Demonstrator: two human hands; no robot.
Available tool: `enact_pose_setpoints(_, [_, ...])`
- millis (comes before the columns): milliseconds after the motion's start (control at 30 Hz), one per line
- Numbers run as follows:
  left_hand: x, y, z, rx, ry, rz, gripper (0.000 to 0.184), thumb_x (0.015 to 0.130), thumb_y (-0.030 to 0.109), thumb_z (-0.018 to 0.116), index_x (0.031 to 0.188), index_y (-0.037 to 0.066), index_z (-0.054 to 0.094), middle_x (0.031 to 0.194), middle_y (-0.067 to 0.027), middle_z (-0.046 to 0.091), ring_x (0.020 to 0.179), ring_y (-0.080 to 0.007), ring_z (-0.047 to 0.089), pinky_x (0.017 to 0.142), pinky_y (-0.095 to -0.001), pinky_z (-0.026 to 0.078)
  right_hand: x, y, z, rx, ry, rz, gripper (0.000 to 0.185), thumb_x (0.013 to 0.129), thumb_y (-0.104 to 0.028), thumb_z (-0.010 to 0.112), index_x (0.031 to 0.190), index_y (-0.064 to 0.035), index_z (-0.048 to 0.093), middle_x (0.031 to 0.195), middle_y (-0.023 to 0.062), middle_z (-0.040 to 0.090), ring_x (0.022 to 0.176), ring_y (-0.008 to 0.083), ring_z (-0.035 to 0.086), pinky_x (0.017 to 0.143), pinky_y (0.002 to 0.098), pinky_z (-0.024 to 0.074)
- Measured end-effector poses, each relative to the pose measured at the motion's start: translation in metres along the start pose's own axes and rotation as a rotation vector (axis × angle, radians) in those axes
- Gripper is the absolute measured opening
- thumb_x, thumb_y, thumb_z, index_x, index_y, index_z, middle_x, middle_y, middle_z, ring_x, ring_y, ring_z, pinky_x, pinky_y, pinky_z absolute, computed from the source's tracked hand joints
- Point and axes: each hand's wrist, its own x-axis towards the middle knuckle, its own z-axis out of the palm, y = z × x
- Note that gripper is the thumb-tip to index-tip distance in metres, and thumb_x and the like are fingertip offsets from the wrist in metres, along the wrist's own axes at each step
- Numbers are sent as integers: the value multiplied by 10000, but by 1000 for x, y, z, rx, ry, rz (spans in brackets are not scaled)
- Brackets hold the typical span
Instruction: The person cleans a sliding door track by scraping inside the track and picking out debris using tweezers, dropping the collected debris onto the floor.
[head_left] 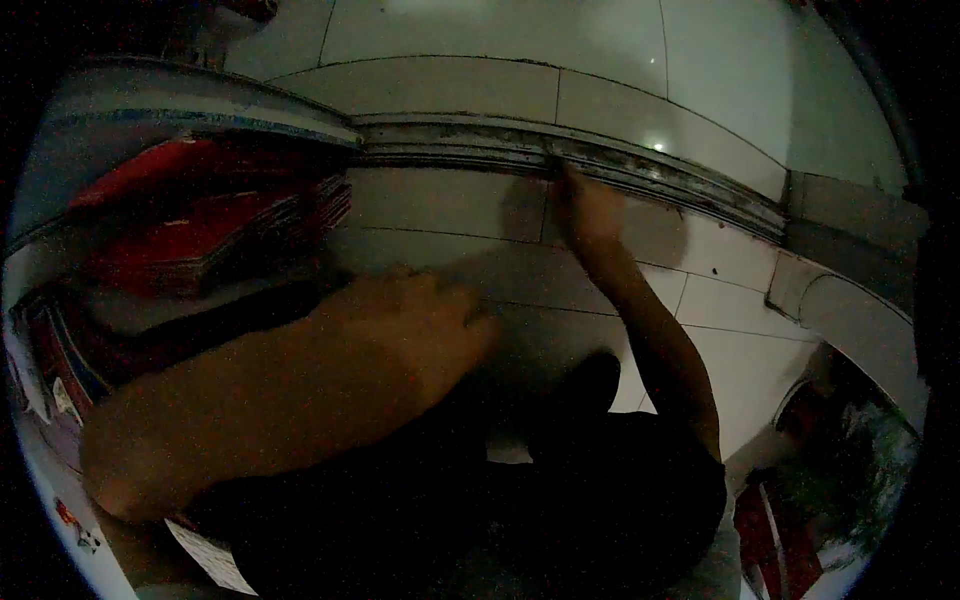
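A: Where is the track?
B: Set along the floor, a long, narrow strip with parallel ridges. It looks like metal, dull and grimy.
A: And the right hand?
B: At the near edge of the track, fingers bent down to it. I can't tell whether they grip anything.
A: The left hand?
B: Well apart from the track, on its near side, back upward and fingers curled. Its palm is hidden, so I can't tell if it holds anything.
A: What lies around?
B: Smooth, glossy tiles with thin dark joints on both sides of the track. By its left end, a red stack with thin, layered edges.
A: Farther out?
B: Near the track's right end, a pale block with a rounded outline. Nearer the wearer than the track, a dark, rounded shoe tip.
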Motion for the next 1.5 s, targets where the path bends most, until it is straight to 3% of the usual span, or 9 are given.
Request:
enact_pose_setpoints(200, [-2,-7,-1,39,-67,-36,365,974,185,549,1316,59,562,1256,-223,619,1139,-418,642,961,-502,542,-27,56,-15,44,285,16,338,916,-236,711,1246,-172,672,748,130,696,606,352,654,527,470,502])
enact_pose_setpoints(267, [-1,-4,4,29,-15,-43,328,959,170,559,1259,38,576,1201,-224,633,1108,-413,650,933,-494,545,-28,39,5,376,152,206,328,921,-236,707,1242,-178,672,760,139,700,618,349,661,535,465,505])
enact_pose_setpoints(400, [-12,-4,10,-21,140,-39,259,929,139,579,1145,-2,606,1091,-226,660,1047,-404,666,876,-478,552,-12,-7,10,261,303,-218,332,936,-251,698,1263,-199,671,786,152,709,643,343,674,544,462,504])
enact_pose_setpoints(667, [-17,-12,9,36,181,-12,261,934,161,598,1121,-23,606,1020,-227,668,961,-419,686,824,-495,563,-28,39,-39,155,152,227,295,969,-277,642,1241,-209,734,789,135,722,642,313,680,603,454,518])
enact_pose_setpoints(767, [-20,-11,2,19,147,-44,289,925,150,605,1164,-13,598,1059,-222,664,991,-416,678,851,-489,559,-33,80,-43,-148,241,271,306,967,-285,653,1242,-179,736,757,131,715,609,282,668,574,429,503])
enact_pose_setpoints(867, [-24,-16,3,20,140,-64,325,915,139,612,1207,-3,590,1097,-217,660,1020,-413,671,878,-483,554,-42,70,-52,153,335,303,294,961,-271,660,1212,-146,745,761,132,718,603,278,670,564,412,506])
enact_pose_setpoints(1167, [-18,-19,3,-10,53,-111,522,872,75,625,1388,29,557,1280,-206,642,1168,-401,635,1013,-463,528,-21,31,-16,60,278,-94,252,924,-185,703,1166,-138,755,762,141,716,656,283,703,592,412,537])
enact_pose_setpoints(1400, [-14,-27,-1,-2,27,-134,527,880,59,619,1402,42,551,1340,-207,617,1228,-395,613,1064,-461,503,-34,82,-65,75,272,254,211,947,-256,687,1113,-152,764,762,137,713,658,294,703,603,419,533])
enact_pose_setpoints(1500, [-14,-11,-5,-26,-34,-176,522,895,59,607,1413,46,544,1368,-210,605,1239,-397,606,1075,-464,494,-34,65,-35,291,558,-17,217,948,-272,689,1117,-156,758,756,128,713,646,301,698,594,431,526])
